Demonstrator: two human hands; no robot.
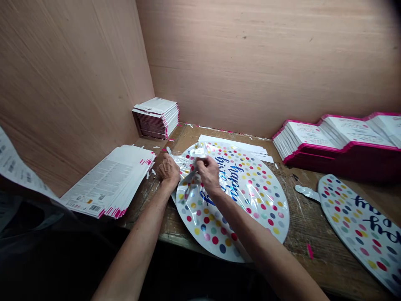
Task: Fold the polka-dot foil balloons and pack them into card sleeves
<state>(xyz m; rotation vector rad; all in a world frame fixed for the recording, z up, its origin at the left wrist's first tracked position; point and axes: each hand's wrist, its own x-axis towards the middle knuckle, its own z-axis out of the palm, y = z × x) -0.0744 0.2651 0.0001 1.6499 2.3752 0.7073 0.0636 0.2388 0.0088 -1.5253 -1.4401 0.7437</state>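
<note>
A round white foil balloon (266, 196) with coloured dots and blue "happy birthday" lettering lies flat and uninflated on the worktable. At its left edge, beside the tail tab, my left hand (169, 169) is closed with its fingers curled; they seem to grip the tail edge. My right hand (208, 171) is pinched on the balloon's foil near the neck, pulling it into shiny creases. What lies inside the pinch is mostly hidden by the fingers. White paper strips (234, 144) show from behind the balloon's far edge.
Printed white cards (106, 179) lie fanned out at left, and a stack of folded packets (158, 117) stands in the back corner. Pink-edged packets (341, 133) line the back right. More dotted balloons (360, 225) lie at right. Wooden panels (250, 62) wall the table's back and left.
</note>
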